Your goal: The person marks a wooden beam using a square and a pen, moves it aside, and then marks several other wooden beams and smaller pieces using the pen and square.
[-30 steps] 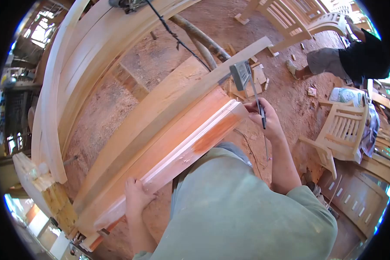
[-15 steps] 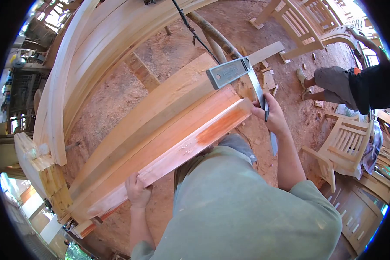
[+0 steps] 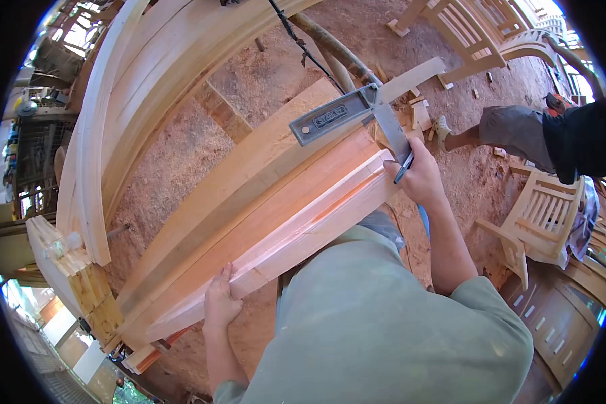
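A long squared length of pale wood [image 3: 296, 241] with an orange-stained face slants across my front. My left hand [image 3: 222, 297] is closed around its lower left part, near a thin line across the wood. At the upper right end, my right hand [image 3: 420, 174] is closed on the blade of a try square [image 3: 333, 116] and also touches the wood's end. The square's grey stock points left, above the wood. A slim dark pen or pencil [image 3: 403, 168] is held in the same right hand.
Behind the held piece lie wide curved boards [image 3: 229, 182]. Large curved timbers [image 3: 135, 101] fill the upper left, with a stack of blocks [image 3: 81, 283] below. Wooden chairs [image 3: 539, 215] stand at right. Another person [image 3: 518, 131] is at the right edge. Offcuts [image 3: 421, 114] litter the floor.
The wood has rolled in my hands, showing a pale side and less orange stain. The try square has turned and shifted left, blade now flatter to view. The other person's leg has moved left.
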Available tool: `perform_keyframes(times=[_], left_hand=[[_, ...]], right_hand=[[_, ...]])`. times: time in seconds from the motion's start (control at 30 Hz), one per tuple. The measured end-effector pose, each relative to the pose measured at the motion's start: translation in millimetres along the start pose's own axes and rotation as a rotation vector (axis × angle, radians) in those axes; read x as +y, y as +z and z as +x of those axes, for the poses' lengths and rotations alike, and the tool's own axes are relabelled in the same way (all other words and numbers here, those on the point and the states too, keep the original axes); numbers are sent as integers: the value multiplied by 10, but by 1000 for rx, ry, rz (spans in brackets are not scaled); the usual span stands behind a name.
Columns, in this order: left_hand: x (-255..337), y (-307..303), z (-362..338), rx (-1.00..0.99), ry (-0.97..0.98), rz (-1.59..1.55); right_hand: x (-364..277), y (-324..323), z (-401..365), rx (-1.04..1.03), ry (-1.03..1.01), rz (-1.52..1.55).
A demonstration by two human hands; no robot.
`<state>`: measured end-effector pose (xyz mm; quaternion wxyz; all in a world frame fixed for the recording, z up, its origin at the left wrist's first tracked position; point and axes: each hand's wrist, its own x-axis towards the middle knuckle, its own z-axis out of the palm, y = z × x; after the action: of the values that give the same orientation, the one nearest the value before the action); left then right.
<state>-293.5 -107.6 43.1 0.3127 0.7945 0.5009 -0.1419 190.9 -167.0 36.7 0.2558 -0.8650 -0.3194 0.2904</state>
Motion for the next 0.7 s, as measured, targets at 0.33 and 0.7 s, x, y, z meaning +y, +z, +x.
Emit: perform_keyframes(times=[0.33, 0.7], left_hand=[[65, -221, 116, -109, -59, -66], [1801, -428, 1928, 400, 366, -908]], right_hand=[[112, 126, 101, 34, -13, 24], [209, -88, -669, -20, 24, -25]])
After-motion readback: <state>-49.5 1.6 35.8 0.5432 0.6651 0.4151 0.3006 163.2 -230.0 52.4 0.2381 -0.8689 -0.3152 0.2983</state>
